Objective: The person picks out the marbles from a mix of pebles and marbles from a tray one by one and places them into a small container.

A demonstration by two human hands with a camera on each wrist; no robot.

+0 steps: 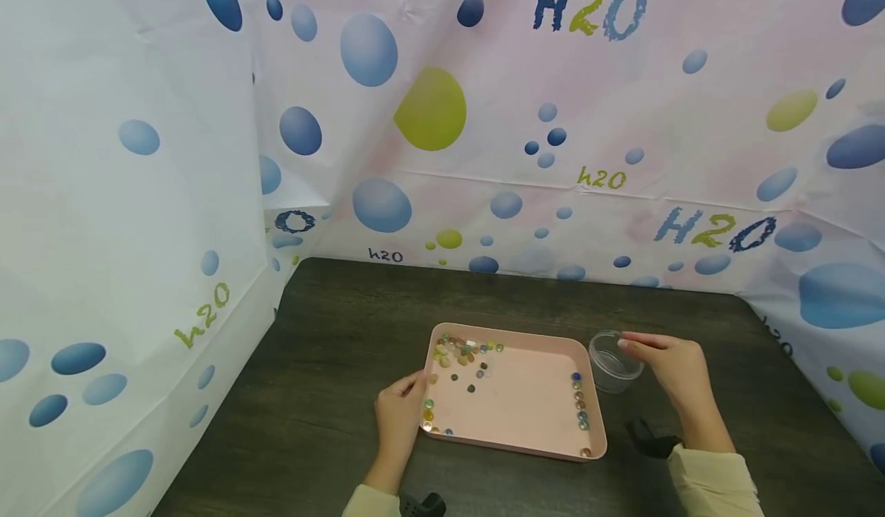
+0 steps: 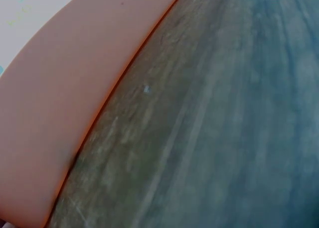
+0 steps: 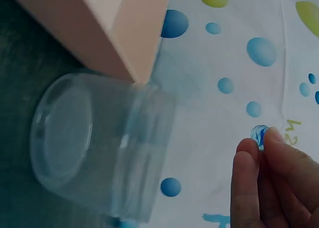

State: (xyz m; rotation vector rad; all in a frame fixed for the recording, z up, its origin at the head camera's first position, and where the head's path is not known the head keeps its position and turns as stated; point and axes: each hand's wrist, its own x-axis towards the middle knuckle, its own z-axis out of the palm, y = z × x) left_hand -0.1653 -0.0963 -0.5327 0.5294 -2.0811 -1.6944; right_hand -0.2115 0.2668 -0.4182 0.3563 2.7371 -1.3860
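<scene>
In the head view my left hand (image 1: 399,419) holds the left edge of a pink rectangular tray (image 1: 522,402), thumb and fingers at its rim. The left wrist view shows the tray's side wall (image 2: 79,78) but not the grip. My right hand (image 1: 676,367) pinches a clear glass marble with a blue swirl (image 3: 258,134) between thumb and fingertips. It is held up over the mouth of a clear plastic jar (image 3: 99,143), which stands beside the tray's right wall. Inside the tray, several marbles cluster at the upper left, and a row of marbles (image 1: 580,405) lines the right wall.
The dark wood-grain table (image 1: 346,325) runs on around the tray and jar. Behind and at both sides hangs a white sheet (image 1: 484,217) printed with blue and green drops. Dark wrist straps (image 1: 650,440) sit by the sleeves.
</scene>
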